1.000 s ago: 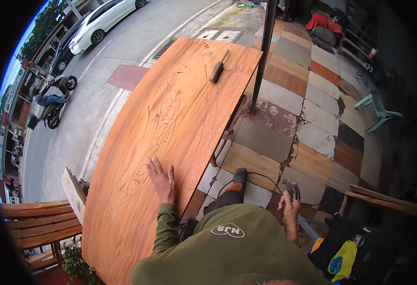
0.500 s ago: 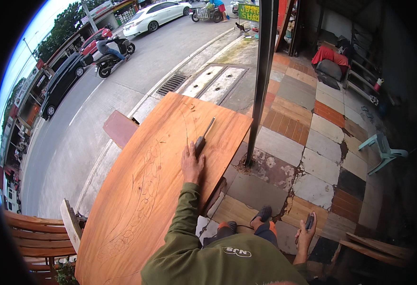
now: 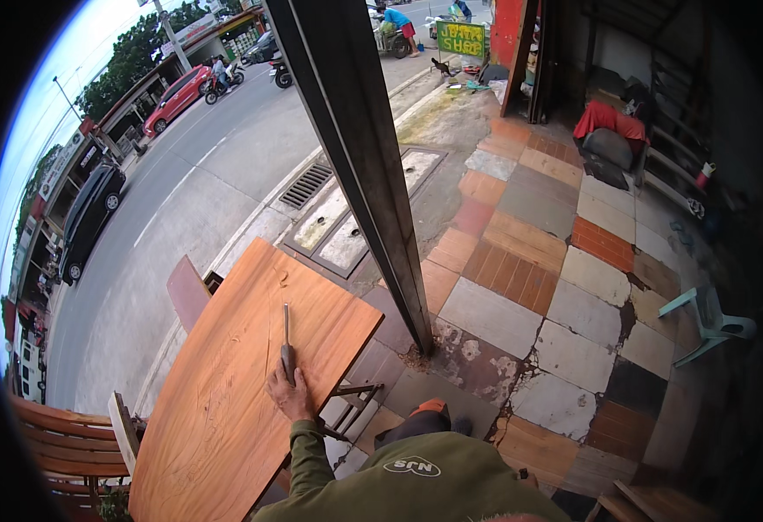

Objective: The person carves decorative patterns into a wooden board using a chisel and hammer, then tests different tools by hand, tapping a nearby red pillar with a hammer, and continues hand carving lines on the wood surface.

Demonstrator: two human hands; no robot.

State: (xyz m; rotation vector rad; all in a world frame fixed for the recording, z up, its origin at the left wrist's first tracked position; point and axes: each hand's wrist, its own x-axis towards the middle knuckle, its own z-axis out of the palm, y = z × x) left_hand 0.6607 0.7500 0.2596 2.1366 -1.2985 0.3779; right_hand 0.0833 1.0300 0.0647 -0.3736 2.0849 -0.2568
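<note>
My left hand [image 3: 292, 398] rests on the reddish-brown wooden panel [image 3: 212, 418], its fingers closed round the dark handle of a slim carving chisel [image 3: 286, 335]. The chisel's thin metal shaft lies along the wood and points away from me. Outlines of leaf-like shapes and long curved lines mark the panel's surface, and a curled wood shaving [image 3: 284, 277] sits near its far end. Of my right hand [image 3: 528, 480], only a bit of skin shows beside my green shirt, low in the view. Its fingers and anything in them are hidden.
A dark metal post [image 3: 373, 191] stands just beyond the panel's right corner. Cracked, mixed tiles [image 3: 564, 404] cover the floor. A pale green plastic chair [image 3: 710, 326] is at right, a slatted wooden bench [image 3: 64, 435] at left. Past the kerb runs a road with vehicles.
My view and body have shifted, so the panel sits lower and further left. The left hand keeps the chisel. My right hand, earlier out at right with a dark object, is now mostly hidden.
</note>
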